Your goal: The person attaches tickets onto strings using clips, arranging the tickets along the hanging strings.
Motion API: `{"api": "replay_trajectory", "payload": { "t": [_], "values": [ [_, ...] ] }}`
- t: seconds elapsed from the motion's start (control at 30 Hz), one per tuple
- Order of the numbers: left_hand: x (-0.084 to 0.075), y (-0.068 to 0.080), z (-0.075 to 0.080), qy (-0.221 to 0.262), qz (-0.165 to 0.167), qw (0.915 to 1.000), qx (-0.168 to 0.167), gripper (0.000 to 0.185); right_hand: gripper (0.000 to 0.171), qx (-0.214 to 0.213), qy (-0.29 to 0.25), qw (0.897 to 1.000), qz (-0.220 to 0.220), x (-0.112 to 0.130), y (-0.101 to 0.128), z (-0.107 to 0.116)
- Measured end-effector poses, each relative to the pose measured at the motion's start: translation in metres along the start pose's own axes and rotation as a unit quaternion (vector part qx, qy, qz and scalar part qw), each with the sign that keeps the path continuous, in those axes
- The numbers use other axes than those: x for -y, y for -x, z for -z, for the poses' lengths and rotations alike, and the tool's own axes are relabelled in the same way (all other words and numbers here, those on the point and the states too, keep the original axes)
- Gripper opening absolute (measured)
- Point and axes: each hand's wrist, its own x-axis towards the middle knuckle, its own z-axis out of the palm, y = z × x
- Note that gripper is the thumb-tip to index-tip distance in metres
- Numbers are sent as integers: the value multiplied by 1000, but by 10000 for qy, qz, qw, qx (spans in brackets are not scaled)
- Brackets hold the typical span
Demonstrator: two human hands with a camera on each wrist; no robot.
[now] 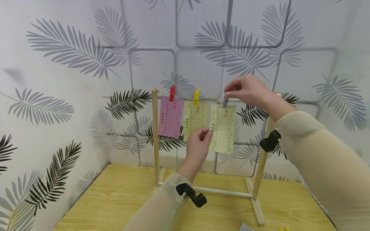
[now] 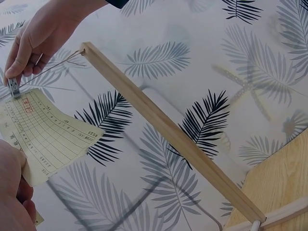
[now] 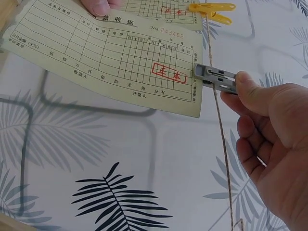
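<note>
My right hand (image 1: 248,89) pinches a grey clothespin (image 3: 216,77) between thumb and fingers, at the string (image 3: 219,120). The clothespin's tip sits over the top edge of a pale yellow receipt slip (image 1: 223,128). With its thumb and fingers, my left hand (image 1: 198,144) pinches that slip's left edge. To the left, a second yellow slip (image 1: 194,117) hangs from a yellow clothespin (image 1: 196,97), and a pink slip (image 1: 170,117) hangs from a red clothespin (image 1: 172,93). In the left wrist view the left hand (image 2: 12,187) is partly cut off.
A wooden frame holds the string between its left post (image 1: 155,134) and right post (image 1: 261,160), with a white bar (image 1: 219,191) low across. It stands on a wooden table (image 1: 115,195) before a leaf-patterned wall. Part of a grey object (image 1: 245,227) and a yellow clothespin (image 1: 284,229) show at the front edge.
</note>
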Motion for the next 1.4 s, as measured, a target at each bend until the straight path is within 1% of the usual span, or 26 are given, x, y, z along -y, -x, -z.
{"api": "replay_trajectory", "payload": {
  "t": [0.27, 0.57, 0.87, 1.07, 1.4],
  "values": [
    [3, 2, 0, -188, -42, 9998, -61, 19, 32, 225, -29, 9997, -16, -1, 2, 0],
    [7, 2, 0, -99, -56, 9999, -28, 17, 33, 313, -24, 9995, -53, 1, 4, -2],
    [6, 1, 1, -163, -120, 9998, -33, 17, 37, 311, -43, 9995, -37, 0, 5, -3],
    [5, 2, 0, -107, -61, 9999, -7, 19, 39, 273, -184, 9995, -19, -1, 5, -5],
    [5, 2, 2, -49, -38, 10000, -35, 18, 42, 290, -168, 9994, -17, 1, 4, -7]
  ]
}}
